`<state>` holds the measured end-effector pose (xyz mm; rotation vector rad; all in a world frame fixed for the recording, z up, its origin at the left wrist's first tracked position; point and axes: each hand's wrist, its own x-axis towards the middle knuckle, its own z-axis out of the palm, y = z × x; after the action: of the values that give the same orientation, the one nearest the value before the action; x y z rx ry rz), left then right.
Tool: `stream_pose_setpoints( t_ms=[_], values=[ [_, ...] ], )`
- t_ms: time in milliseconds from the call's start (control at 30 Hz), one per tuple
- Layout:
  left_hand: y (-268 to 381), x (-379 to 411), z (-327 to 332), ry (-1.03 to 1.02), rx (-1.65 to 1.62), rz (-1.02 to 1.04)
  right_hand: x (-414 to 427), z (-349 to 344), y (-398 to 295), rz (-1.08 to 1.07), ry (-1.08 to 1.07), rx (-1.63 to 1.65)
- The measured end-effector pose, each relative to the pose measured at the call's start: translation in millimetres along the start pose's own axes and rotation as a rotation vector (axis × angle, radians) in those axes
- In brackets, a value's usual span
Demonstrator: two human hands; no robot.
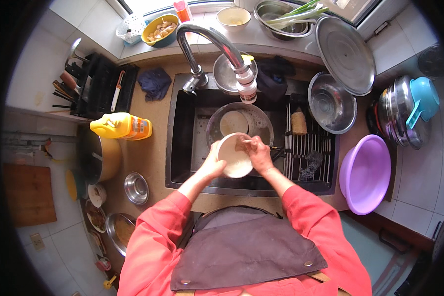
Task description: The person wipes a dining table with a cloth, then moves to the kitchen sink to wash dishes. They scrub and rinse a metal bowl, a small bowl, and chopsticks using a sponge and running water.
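A white bowl is held tilted over the near part of the dark sink, its inside facing me. Around its left rim my left hand is closed, thumb on the near side. My right hand is at the bowl's right rim, with fingers reaching inside; whether they hold a cloth or anything else is hard to see. Behind the bowl, a metal basin sits in the sink with water and some suds. Another pale round bowl lies in that basin. The faucet with its white filter hangs above.
Over the sink's right side lies a metal rack with a loofah piece and a steel scourer. A purple basin and steel basin stand right. To the left are a yellow detergent jug, small steel bowl and knife holder.
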<state>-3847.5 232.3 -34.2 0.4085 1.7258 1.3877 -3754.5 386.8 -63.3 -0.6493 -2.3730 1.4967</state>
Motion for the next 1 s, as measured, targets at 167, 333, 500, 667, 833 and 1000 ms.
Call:
stream_pose_setpoints(
  t_ms=[167,333,500,667,833,1000],
  values=[
    [-79,25,13,0.198,0.275,0.031,-21,27,48,0.489,-0.066,-0.153],
    [-101,41,38,0.282,0.490,-0.225,6,-11,73,0.282,-0.027,-0.255],
    [-77,56,41,0.232,0.800,-0.116,1,-15,65,0.308,-0.155,-0.320],
    [-120,74,31,0.293,0.814,-0.024,-21,13,88,0.438,-0.196,-0.180],
    [-126,87,18,0.158,0.614,-0.023,-12,22,91,0.531,-0.153,0.027],
    [-117,154,-35,-0.046,0.631,-0.068,1,5,83,0.578,-0.088,0.170]
  ],
)
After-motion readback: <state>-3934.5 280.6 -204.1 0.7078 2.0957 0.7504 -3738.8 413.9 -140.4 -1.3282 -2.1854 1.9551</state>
